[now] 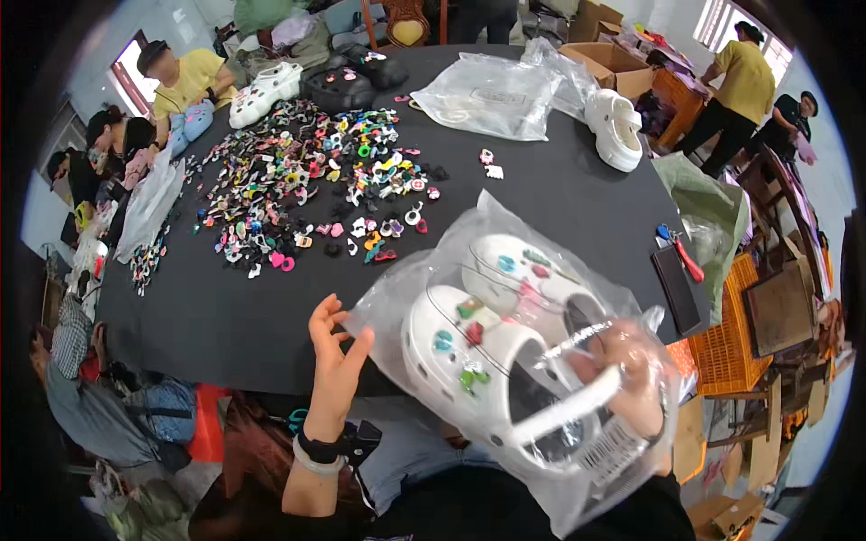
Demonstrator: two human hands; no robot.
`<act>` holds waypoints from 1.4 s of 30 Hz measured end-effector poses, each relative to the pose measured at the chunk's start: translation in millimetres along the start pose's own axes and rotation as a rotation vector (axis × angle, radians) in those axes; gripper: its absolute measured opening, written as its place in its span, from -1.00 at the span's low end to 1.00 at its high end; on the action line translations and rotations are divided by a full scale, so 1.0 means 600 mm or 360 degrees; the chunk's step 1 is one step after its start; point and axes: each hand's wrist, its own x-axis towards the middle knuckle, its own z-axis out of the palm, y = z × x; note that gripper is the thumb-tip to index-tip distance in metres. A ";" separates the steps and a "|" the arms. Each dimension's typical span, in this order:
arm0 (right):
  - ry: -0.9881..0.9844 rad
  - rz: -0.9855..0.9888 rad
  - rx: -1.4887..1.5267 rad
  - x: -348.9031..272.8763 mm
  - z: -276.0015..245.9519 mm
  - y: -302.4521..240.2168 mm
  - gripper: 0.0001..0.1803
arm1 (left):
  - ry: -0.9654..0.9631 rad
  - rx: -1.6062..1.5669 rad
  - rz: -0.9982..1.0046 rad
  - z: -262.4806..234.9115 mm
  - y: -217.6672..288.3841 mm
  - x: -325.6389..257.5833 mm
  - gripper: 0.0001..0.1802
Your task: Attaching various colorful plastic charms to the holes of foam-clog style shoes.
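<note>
A pair of white clogs (451, 338), dotted with coloured shoe charms, sits inside a clear plastic bag (492, 221) above the table's near edge. My right hand (627, 370) shows through the plastic at the heel end, its fingers closed around the clogs near the heel straps. Part of those fingers is blurred by the film's glare. At the bag's left corner, my left hand (338, 356) is raised with fingers apart, close to the plastic; whether it touches the film I cannot tell. A dark band and a pale bracelet circle the left wrist.
Loose shoe charms (271, 180) cover the black table's (180, 334) left half. Behind them are white clogs (264, 95) and black clogs (338, 88). Another plastic bag (492, 95) and a single white clog (615, 131) lie farther back. Red-handled pliers (690, 260) and a dark case (675, 290) rest at right.
</note>
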 end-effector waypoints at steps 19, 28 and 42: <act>-0.0223 -0.0436 0.0818 -0.085 -0.082 0.022 -0.65 | -0.0053 -0.0897 -0.0168 -0.035 0.037 0.081 -0.82; -0.0037 -0.0123 0.1104 -0.193 -0.080 0.018 -0.67 | -0.0410 -0.1281 -0.0365 -0.039 0.053 0.088 -0.67; 0.0124 0.0460 0.1643 -0.054 0.026 -0.051 -0.65 | -0.0664 -0.1402 -0.0582 -0.017 -0.048 0.056 -0.59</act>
